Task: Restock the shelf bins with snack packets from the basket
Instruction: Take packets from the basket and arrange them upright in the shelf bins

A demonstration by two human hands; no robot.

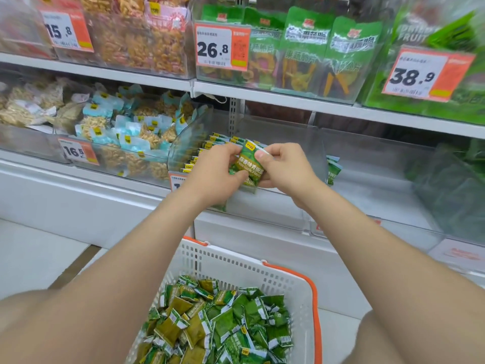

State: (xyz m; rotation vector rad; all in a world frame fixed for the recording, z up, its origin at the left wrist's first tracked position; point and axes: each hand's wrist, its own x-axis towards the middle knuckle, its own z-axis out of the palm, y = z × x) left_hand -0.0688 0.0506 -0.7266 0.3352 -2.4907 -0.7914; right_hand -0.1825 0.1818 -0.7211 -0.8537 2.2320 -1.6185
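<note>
Spanning background: white shelf [262, 101]. Below, white basket [236, 261], orange-rimmed, heaped with loose green packets [223, 324]. Clear bin [189, 132] on lower shelf holds upright packet row [202, 151]. Left hand [212, 174] and right hand [286, 166], fingers curled, jointly pinch green pea packet [248, 164] at bin front.
</note>
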